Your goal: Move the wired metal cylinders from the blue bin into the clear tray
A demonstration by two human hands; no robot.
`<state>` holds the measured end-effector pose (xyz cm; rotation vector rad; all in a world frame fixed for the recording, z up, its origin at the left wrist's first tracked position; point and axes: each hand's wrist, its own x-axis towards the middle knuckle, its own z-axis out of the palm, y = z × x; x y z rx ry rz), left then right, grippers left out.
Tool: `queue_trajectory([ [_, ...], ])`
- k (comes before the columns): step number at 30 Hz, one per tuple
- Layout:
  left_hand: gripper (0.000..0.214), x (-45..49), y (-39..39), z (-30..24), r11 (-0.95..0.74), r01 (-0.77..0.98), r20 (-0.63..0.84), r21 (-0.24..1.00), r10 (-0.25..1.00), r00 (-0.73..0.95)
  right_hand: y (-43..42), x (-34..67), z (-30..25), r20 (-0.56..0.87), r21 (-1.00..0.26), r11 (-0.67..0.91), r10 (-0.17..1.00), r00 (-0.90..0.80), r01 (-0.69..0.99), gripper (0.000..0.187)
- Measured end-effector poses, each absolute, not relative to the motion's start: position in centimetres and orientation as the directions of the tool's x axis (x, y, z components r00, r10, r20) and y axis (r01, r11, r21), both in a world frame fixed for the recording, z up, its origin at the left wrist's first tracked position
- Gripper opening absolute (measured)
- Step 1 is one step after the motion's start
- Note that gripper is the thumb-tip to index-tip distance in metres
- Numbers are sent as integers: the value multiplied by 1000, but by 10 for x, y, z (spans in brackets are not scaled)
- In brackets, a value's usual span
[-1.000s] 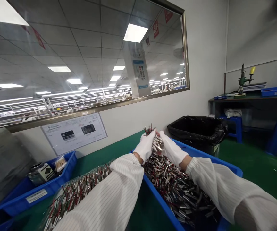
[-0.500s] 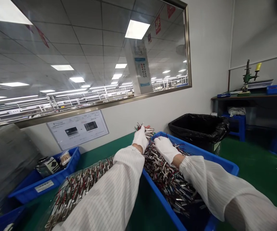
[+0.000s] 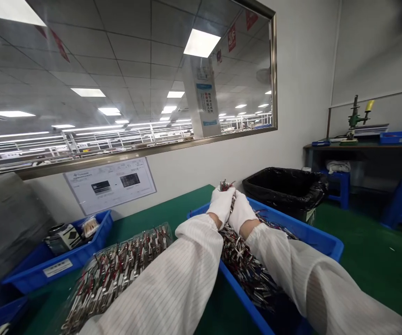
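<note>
My left hand (image 3: 221,204), in a white glove, is closed around a bunch of small silver cylindrical parts with thin wires (image 3: 226,185), whose red and dark wire ends stick up above the fingers. Against it, my gloved right hand (image 3: 242,214) is curled, with some of the silver parts showing between the two hands; its fingertips are hidden. Both hands are over the far end of a long blue bin (image 3: 237,298). Inside lies a loose heap of the same wired parts (image 3: 246,270).
To the left, a clear tray (image 3: 168,230) holds rows of wired parts. Beyond it is a blue box (image 3: 77,253) with a dark can and cotton swabs. A black-lined waste bin (image 3: 284,186) stands behind the blue bin. A paper sheet (image 3: 112,184) hangs below the window.
My right hand has come up from the heap to meet my left hand. My left hand has shifted right over the bin, still holding its bunch.
</note>
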<state>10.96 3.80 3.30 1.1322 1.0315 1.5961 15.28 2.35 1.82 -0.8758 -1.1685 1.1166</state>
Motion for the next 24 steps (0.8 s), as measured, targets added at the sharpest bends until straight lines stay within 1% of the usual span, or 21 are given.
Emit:
queue_trajectory([
  [3, 7, 110, 44, 28, -292, -154, 249, 944, 936, -249, 23, 154, 14, 256, -926, 253, 966, 25, -279, 27],
  [5, 10, 110, 43, 26, -318, -148, 281, 936, 933, -226, 28, 152, 13, 255, -912, 249, 967, 27, -327, 27],
  [8, 18, 111, 39, 23, -347, -138, 326, 928, 933, -156, 37, 146, 14, 239, -888, 235, 970, 41, -394, 33],
  [10, 26, 109, 38, 24, -363, -114, 347, 925, 927, -139, 38, 144, 16, 235, -870, 232, 971, 46, -435, 39],
  [13, 42, 100, 41, 33, -384, -28, 377, 923, 916, -134, 33, 145, 17, 258, -841, 239, 966, 29, -485, 46],
  [15, 45, 94, 43, 41, -399, 45, 402, 916, 908, -118, 30, 146, 17, 277, -823, 245, 961, 14, -512, 49],
  [17, 36, 90, 42, 48, -413, 108, 423, 904, 900, -100, 28, 146, 17, 284, -807, 241, 959, 3, -539, 52],
  [20, 12, 92, 38, 52, -431, 173, 453, 885, 885, -110, 30, 140, 13, 271, -786, 214, 963, -12, -580, 55],
  [21, 9, 94, 37, 53, -438, 186, 463, 879, 878, -122, 31, 137, 11, 264, -780, 202, 964, -18, -592, 56],
  [24, 9, 98, 34, 53, -457, 195, 487, 868, 859, -156, 34, 129, 5, 243, -764, 173, 970, -29, -621, 53],
])
